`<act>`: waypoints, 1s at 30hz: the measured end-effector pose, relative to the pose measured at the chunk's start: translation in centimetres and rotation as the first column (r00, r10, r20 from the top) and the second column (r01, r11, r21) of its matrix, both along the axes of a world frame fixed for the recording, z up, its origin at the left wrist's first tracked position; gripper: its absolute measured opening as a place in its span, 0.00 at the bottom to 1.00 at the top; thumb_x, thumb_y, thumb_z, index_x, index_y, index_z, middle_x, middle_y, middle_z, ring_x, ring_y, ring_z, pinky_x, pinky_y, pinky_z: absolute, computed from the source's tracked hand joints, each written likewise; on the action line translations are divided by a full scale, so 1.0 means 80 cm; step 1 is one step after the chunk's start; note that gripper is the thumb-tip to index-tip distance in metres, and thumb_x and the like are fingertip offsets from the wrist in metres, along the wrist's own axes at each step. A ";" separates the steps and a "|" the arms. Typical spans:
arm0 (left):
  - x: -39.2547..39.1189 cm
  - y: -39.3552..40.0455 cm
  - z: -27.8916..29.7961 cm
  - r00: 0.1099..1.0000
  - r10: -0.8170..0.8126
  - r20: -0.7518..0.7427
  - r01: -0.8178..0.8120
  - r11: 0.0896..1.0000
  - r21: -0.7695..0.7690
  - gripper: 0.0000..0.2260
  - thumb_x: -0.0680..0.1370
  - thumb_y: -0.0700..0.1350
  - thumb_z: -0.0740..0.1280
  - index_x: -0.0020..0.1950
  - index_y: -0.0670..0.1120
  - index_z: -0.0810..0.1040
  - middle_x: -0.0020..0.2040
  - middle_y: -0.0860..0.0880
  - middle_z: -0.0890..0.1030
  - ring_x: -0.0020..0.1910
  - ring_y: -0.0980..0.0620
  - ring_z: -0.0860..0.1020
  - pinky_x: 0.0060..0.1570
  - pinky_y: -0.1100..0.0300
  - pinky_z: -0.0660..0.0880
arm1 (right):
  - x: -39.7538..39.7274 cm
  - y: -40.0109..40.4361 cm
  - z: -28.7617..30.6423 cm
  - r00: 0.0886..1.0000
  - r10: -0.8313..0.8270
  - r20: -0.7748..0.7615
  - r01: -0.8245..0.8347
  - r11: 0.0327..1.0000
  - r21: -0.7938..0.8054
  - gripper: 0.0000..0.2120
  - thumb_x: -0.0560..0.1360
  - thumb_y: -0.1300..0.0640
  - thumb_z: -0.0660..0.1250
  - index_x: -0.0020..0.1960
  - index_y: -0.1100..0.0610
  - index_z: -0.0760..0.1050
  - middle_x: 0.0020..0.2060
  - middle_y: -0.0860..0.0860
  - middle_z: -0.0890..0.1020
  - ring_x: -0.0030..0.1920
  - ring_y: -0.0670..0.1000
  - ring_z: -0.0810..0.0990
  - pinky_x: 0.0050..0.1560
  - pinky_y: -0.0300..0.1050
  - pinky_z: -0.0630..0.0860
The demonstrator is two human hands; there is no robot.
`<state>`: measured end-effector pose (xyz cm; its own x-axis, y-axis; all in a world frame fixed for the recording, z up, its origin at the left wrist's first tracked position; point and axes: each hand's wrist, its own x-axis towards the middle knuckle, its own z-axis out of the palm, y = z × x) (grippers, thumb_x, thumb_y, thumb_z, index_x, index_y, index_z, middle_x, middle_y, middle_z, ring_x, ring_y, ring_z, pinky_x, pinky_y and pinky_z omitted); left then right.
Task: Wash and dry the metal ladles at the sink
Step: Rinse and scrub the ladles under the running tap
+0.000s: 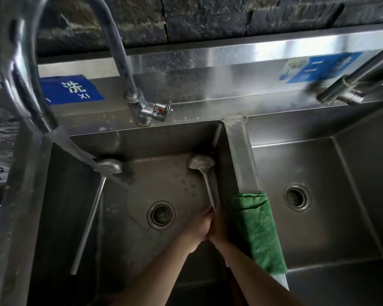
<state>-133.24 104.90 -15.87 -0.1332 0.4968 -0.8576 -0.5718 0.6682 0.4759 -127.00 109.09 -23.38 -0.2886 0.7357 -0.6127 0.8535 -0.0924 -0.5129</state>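
Observation:
Two metal ladles lie in the left basin point(60, 195) of a steel sink. One ladle point(91, 208) leans against the basin's left wall, its bowl under the running stream from the curved faucet point(22, 69). The other ladle point(205, 173) rests near the right wall, bowl away from me. My left hand point(200, 228) and my right hand point(219, 226) meet at the near end of this ladle's handle, fingers wrapped around it. A green cloth point(257, 230) hangs over the divider between the basins, just right of my right hand.
The left basin's drain point(161, 215) sits beside my hands. The right basin point(318, 217) holds only its drain point(297, 197). A second faucet point(352, 89) juts in at upper right. A blue label point(72, 90) marks the backsplash above the left basin.

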 end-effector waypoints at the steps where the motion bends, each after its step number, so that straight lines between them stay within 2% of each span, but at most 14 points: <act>1: 0.002 0.001 -0.003 1.000 0.009 -0.008 -0.009 1.000 -0.003 0.14 0.84 0.45 0.57 0.51 0.61 0.78 0.50 0.57 0.82 0.52 0.58 0.80 0.57 0.54 0.78 | -0.001 0.001 0.002 1.000 -0.001 0.009 0.001 1.000 0.010 0.15 0.81 0.64 0.62 0.66 0.67 0.71 0.58 0.63 0.79 0.60 0.61 0.80 0.58 0.49 0.74; 4: 0.004 0.002 -0.010 0.998 0.016 -0.054 -0.017 1.000 -0.007 0.14 0.83 0.46 0.58 0.49 0.61 0.79 0.51 0.56 0.83 0.53 0.56 0.80 0.59 0.50 0.77 | -0.001 0.005 0.013 1.000 0.011 0.009 -0.011 1.000 0.012 0.15 0.81 0.63 0.62 0.67 0.68 0.71 0.58 0.63 0.80 0.60 0.61 0.79 0.54 0.45 0.70; 6: 0.004 0.002 -0.012 0.995 -0.003 -0.101 0.002 1.000 -0.008 0.14 0.83 0.45 0.58 0.50 0.62 0.79 0.51 0.56 0.83 0.53 0.57 0.80 0.59 0.50 0.77 | 0.000 0.006 0.013 1.000 0.007 0.001 -0.007 1.000 -0.009 0.14 0.81 0.65 0.61 0.66 0.69 0.71 0.57 0.64 0.80 0.60 0.61 0.80 0.49 0.40 0.67; 8: 0.002 0.001 -0.009 0.992 -0.030 -0.121 0.028 0.999 -0.019 0.13 0.82 0.44 0.59 0.52 0.60 0.79 0.54 0.53 0.83 0.54 0.55 0.80 0.59 0.51 0.76 | 0.000 0.008 0.018 1.000 -0.001 0.003 0.001 1.000 -0.025 0.13 0.81 0.66 0.61 0.64 0.70 0.71 0.56 0.64 0.80 0.59 0.62 0.80 0.46 0.38 0.64; 11: 0.000 -0.010 -0.002 0.991 -0.068 -0.116 0.060 0.996 -0.069 0.10 0.81 0.49 0.60 0.53 0.59 0.81 0.57 0.47 0.83 0.55 0.50 0.80 0.58 0.52 0.77 | 0.003 0.006 0.023 1.000 0.009 0.017 -0.008 0.999 -0.037 0.14 0.79 0.64 0.64 0.63 0.67 0.70 0.55 0.64 0.81 0.57 0.62 0.81 0.51 0.47 0.71; 13: -0.002 -0.018 0.006 0.992 -0.064 -0.106 0.053 0.994 -0.096 0.09 0.81 0.52 0.61 0.54 0.59 0.81 0.57 0.49 0.82 0.58 0.49 0.79 0.59 0.49 0.78 | 0.004 0.008 0.016 1.000 -0.010 -0.016 0.009 0.999 -0.046 0.16 0.77 0.63 0.64 0.63 0.66 0.69 0.53 0.63 0.81 0.55 0.63 0.81 0.52 0.52 0.77; 14: -0.004 -0.022 0.010 0.993 -0.059 -0.101 0.050 0.994 -0.097 0.09 0.81 0.53 0.61 0.56 0.58 0.80 0.57 0.50 0.82 0.57 0.50 0.79 0.57 0.50 0.79 | 0.002 0.010 0.024 1.000 -0.009 -0.028 0.008 0.999 -0.040 0.17 0.75 0.63 0.64 0.63 0.65 0.69 0.53 0.63 0.81 0.55 0.64 0.82 0.53 0.55 0.79; 15: -0.006 -0.025 0.014 0.994 -0.053 -0.099 0.044 0.994 -0.099 0.10 0.80 0.53 0.61 0.57 0.57 0.80 0.55 0.50 0.82 0.54 0.51 0.79 0.53 0.52 0.79 | -0.001 0.012 0.035 0.999 -0.004 -0.036 0.002 0.999 -0.048 0.19 0.74 0.64 0.65 0.64 0.65 0.68 0.54 0.63 0.80 0.56 0.63 0.81 0.52 0.55 0.79; 17: -0.013 -0.034 0.023 0.994 -0.028 -0.101 0.017 0.994 -0.105 0.10 0.81 0.51 0.61 0.56 0.54 0.80 0.52 0.51 0.81 0.49 0.54 0.78 0.49 0.55 0.78 | -0.006 0.018 0.056 1.000 0.016 -0.016 -0.017 0.997 -0.080 0.22 0.75 0.64 0.67 0.67 0.65 0.66 0.58 0.62 0.79 0.59 0.62 0.80 0.51 0.47 0.75; 18: -0.016 -0.040 0.023 0.994 -0.022 -0.104 0.010 0.994 -0.111 0.09 0.81 0.51 0.61 0.57 0.55 0.79 0.54 0.53 0.80 0.51 0.56 0.78 0.50 0.55 0.79 | -0.007 0.020 0.064 1.000 0.028 0.001 -0.028 0.996 -0.089 0.23 0.76 0.63 0.68 0.68 0.66 0.65 0.61 0.62 0.78 0.61 0.61 0.79 0.53 0.45 0.74; 21: -0.029 -0.056 0.026 0.991 -0.009 -0.131 -0.008 0.991 -0.130 0.16 0.83 0.50 0.58 0.70 0.56 0.71 0.64 0.56 0.74 0.59 0.56 0.76 0.54 0.54 0.78 | -0.009 0.023 0.075 0.993 0.099 0.061 -0.094 0.993 -0.078 0.21 0.79 0.62 0.64 0.70 0.65 0.64 0.66 0.64 0.75 0.65 0.63 0.77 0.62 0.51 0.76; 23: -0.037 -0.062 0.028 0.991 -0.007 -0.137 -0.011 0.992 -0.124 0.19 0.84 0.50 0.56 0.75 0.55 0.66 0.67 0.55 0.72 0.61 0.55 0.76 0.57 0.53 0.78 | -0.010 0.024 0.075 0.984 0.157 0.085 -0.150 0.985 -0.080 0.22 0.80 0.61 0.62 0.72 0.64 0.62 0.67 0.64 0.74 0.66 0.63 0.76 0.65 0.54 0.75; 30: -0.053 -0.078 0.039 0.990 0.029 -0.139 -0.043 0.994 -0.099 0.19 0.84 0.49 0.55 0.77 0.54 0.65 0.73 0.52 0.69 0.63 0.53 0.76 0.57 0.53 0.78 | -0.011 0.022 0.093 0.955 0.257 0.150 -0.250 0.966 -0.062 0.22 0.80 0.60 0.61 0.71 0.65 0.64 0.67 0.63 0.74 0.67 0.61 0.76 0.64 0.49 0.74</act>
<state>-137.50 98.67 -12.75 -0.2690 0.4011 -0.8756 -0.5306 0.6970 0.4823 -127.87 110.85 -15.94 -0.3610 0.6234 -0.6936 0.9205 0.1190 -0.3722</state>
